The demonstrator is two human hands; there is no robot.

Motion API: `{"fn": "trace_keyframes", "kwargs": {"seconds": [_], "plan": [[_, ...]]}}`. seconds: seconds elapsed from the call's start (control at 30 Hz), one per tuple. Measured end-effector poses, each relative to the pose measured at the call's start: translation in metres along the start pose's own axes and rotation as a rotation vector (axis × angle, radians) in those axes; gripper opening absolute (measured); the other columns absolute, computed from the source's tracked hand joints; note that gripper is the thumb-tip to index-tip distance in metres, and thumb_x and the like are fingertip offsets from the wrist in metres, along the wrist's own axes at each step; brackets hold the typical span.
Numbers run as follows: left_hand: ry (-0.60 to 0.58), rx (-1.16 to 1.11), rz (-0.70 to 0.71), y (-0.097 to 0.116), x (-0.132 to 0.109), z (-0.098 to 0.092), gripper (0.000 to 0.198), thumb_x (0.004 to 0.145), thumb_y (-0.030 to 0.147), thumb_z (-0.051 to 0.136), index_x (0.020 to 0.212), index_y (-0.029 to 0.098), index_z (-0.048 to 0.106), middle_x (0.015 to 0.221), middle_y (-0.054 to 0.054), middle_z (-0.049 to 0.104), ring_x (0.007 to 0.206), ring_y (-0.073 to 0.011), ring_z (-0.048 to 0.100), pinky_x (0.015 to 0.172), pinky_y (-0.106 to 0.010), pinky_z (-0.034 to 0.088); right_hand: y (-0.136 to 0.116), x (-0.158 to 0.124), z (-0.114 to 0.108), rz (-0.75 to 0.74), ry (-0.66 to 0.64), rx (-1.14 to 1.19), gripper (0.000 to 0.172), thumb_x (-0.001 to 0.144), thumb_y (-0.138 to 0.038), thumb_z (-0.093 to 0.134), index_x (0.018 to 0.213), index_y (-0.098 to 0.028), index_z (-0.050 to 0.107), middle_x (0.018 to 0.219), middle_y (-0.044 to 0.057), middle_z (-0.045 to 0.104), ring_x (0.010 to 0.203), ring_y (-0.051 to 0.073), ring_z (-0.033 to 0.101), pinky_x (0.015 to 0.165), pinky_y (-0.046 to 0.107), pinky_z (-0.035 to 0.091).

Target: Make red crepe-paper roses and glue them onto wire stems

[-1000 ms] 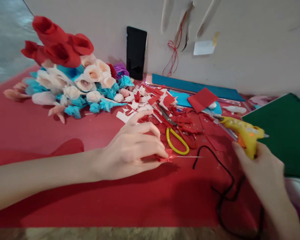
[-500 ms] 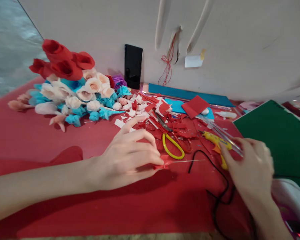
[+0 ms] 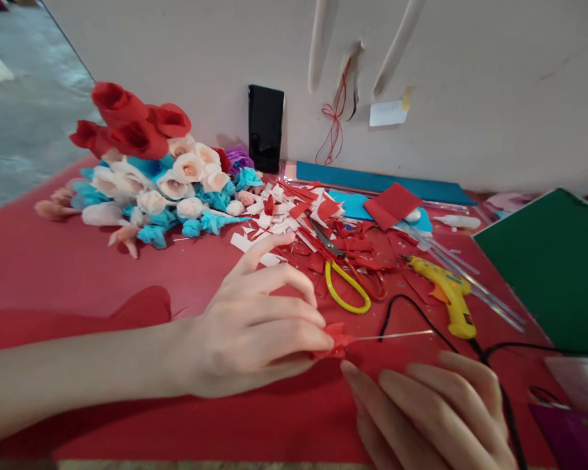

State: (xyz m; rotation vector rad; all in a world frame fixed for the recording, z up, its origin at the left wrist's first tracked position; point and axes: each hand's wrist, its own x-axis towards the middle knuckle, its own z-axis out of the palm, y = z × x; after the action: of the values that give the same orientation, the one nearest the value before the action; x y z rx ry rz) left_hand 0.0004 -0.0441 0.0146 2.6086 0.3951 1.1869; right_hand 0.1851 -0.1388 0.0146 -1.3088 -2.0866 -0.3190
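My left hand [image 3: 269,320] is closed in a pinch on a small red paper flower [image 3: 342,338]. A thin pale wire [image 3: 396,336] sticks out of the flower to the right. Most of the flower's left side is hidden behind my fingers. My right hand [image 3: 436,405] is just below the wire, fingers apart and holding nothing, its foremost fingertip close to the flower's lower edge. A yellow hot glue gun [image 3: 445,294] lies beyond my right hand, its black cord [image 3: 507,405] trailing past the hand. Scissors [image 3: 345,287] with a yellow handle rest above the flower.
Paper flowers [image 3: 176,176] in red, cream and blue are piled at the left. Red and white paper scraps [image 3: 279,215] lie in the middle. A phone [image 3: 265,128] leans on the wall. Clear glue sticks [image 3: 490,300] and a green board [image 3: 543,254] are at the right.
My right hand has left the glue gun, now lying on the table, and moved left to beside the flower. My left hand still pinches the flower.
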Motion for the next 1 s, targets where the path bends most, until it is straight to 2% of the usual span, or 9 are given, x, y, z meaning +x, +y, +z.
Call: {"fn": "trace_keyframes", "kwargs": {"seconds": [0.13,0.27,0.43,0.57,0.7,0.87,1.0], "plan": [[-0.002,0.014,0.026,0.000,-0.003,0.001,0.004,0.078,0.017,0.059,0.080,0.018,0.062,0.072,0.003,0.067,0.079,-0.0136,0.056,0.110,-0.047,0.020,0.000,-0.002,0.001,0.048,0.001,0.058,0.022,0.082,-0.007,0.051,0.070,-0.023,0.061,0.059,-0.006,0.063,0.050,0.009,0.055,0.060,0.029,0.042],[-0.005,0.031,0.038,0.000,-0.004,0.002,0.004,0.080,0.020,0.058,0.081,0.018,0.062,0.072,0.003,0.068,0.080,-0.0141,0.057,0.110,-0.048,0.019,0.001,-0.002,0.001,0.005,-0.023,0.088,0.024,0.080,-0.006,0.054,0.062,-0.022,0.058,0.059,-0.006,0.063,0.048,0.008,0.054,0.053,0.027,0.042],[0.001,0.033,0.043,-0.001,-0.006,0.003,0.008,0.083,0.022,0.054,0.080,0.020,0.062,0.073,0.004,0.068,0.080,-0.0145,0.058,0.110,-0.048,0.019,0.006,-0.002,0.001,-0.018,-0.036,0.094,0.028,0.081,-0.005,0.049,0.059,-0.021,0.058,0.061,-0.006,0.063,0.050,0.007,0.055,0.052,0.026,0.042],[-0.033,0.039,0.021,0.001,-0.006,0.002,0.008,0.082,0.018,0.054,0.082,0.021,0.061,0.076,0.005,0.069,0.081,-0.0140,0.058,0.111,-0.047,0.017,0.008,-0.008,-0.001,-0.046,-0.085,0.117,0.019,0.079,-0.004,0.051,0.076,-0.019,0.063,0.067,-0.002,0.065,0.056,0.010,0.057,0.056,0.028,0.043],[-0.053,0.052,0.010,0.002,-0.006,0.000,0.008,0.082,0.017,0.054,0.082,0.022,0.061,0.075,0.005,0.070,0.082,-0.0142,0.059,0.112,-0.047,0.017,0.011,-0.012,-0.002,-0.056,-0.136,0.123,0.024,0.077,-0.004,0.054,0.095,-0.018,0.061,0.072,0.000,0.066,0.062,0.012,0.058,0.059,0.030,0.043],[-0.060,0.076,0.019,0.002,-0.006,0.001,0.015,0.083,0.014,0.050,0.080,0.023,0.062,0.077,0.007,0.070,0.084,-0.0136,0.059,0.113,-0.045,0.016,0.011,-0.006,-0.002,-0.119,-0.096,0.105,0.025,0.073,-0.004,0.060,0.095,-0.016,0.063,0.069,0.001,0.066,0.065,0.014,0.056,0.061,0.031,0.042],[-0.063,0.076,0.021,0.003,-0.006,0.001,0.017,0.084,0.014,0.049,0.079,0.022,0.063,0.078,0.007,0.069,0.086,-0.0131,0.058,0.113,-0.045,0.013,0.010,-0.003,-0.003,-0.105,-0.101,0.097,0.025,0.073,-0.003,0.059,0.093,-0.016,0.063,0.068,0.001,0.066,0.062,0.013,0.056,0.062,0.032,0.042]]}}
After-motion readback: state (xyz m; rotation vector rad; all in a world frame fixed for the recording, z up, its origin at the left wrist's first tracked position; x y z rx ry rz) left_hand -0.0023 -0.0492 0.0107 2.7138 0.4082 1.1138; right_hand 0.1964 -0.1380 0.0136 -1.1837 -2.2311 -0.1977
